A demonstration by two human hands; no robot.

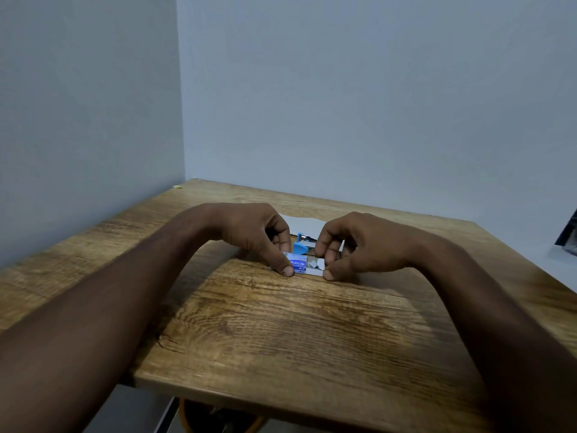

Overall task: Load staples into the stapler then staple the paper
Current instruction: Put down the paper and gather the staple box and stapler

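Head view: opening the staple box

Both hands pinch the small blue and white cardboard staple box [299, 265] on the brown wooden counter [281, 323]. Left hand [259, 234] grips the sleeve; right hand [349, 245] pulls the tray. Pull slowly and flat so nothing spills. Just behind lie the little blue plastic stapler [304, 243] and white paper sheet [304, 225].

Head view, forward and down, table [281, 323] near

Wooden table [281, 323] in a corner — pale blue-grey walls [343, 89], dim light
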